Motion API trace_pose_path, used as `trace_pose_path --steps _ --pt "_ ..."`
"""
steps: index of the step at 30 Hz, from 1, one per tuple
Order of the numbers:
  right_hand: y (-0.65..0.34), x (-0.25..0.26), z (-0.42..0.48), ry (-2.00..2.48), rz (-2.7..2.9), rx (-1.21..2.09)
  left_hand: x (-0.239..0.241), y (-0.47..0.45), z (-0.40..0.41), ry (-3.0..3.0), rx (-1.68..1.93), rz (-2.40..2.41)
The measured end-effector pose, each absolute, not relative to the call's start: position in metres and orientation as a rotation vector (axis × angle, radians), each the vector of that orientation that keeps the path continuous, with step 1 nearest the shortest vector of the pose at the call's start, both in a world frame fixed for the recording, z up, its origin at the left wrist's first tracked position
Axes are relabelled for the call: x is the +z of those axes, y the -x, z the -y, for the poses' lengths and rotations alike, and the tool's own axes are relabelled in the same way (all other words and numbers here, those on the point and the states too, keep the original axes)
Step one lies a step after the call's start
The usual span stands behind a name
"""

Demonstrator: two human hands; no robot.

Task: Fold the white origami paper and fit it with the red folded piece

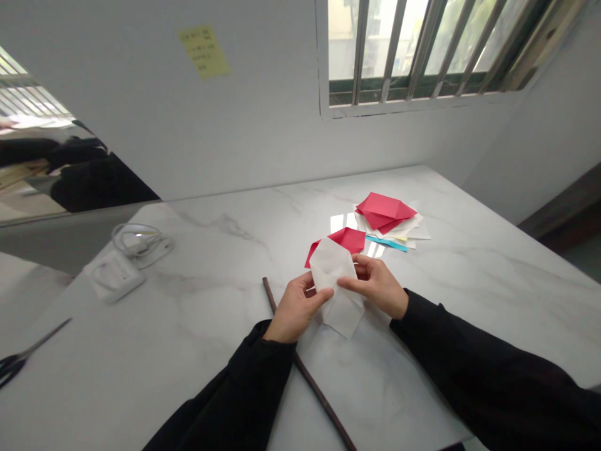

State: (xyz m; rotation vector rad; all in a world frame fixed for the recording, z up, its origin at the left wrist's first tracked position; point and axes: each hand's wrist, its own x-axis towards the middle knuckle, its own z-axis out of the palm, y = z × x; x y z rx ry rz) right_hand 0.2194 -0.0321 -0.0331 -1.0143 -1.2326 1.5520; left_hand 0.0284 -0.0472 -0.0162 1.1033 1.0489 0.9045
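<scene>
My left hand [297, 308] and my right hand [375, 285] both pinch a folded sheet of white paper [337, 289] just above the marble table [211, 326]. The thumbs press on its middle from either side. A red folded paper [345, 240] lies on the table right behind the white one. Further back right sits a stack of coloured papers [392, 224] with a red folded piece on top. A thin dark stick [314, 385] lies on the table under my left wrist.
A white power strip [113, 274] with a coiled white cable [141, 241] lies at the left. Scissors [23, 357] rest at the table's left edge. A barred window [422, 50] and a yellow sticky note [204, 51] are on the wall behind.
</scene>
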Motion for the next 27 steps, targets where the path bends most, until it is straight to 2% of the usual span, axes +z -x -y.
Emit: trace_pose_path --steps 17,19,24,27 --pt "-0.219 -0.027 0.036 1.033 1.290 1.471 -0.022 -0.034 0.050 -1.014 1.023 -1.059" --pt "-0.227 -0.021 0.031 1.069 1.388 1.356 -0.022 -0.033 0.048 -1.016 1.028 -1.079" --pt "-0.268 -0.016 0.015 1.268 1.640 0.770 -0.025 -0.026 0.042 -1.010 1.053 -1.138" --pt "-0.284 -0.030 0.011 1.399 1.889 0.739 -0.029 -0.023 0.039 -1.011 1.056 -1.158"
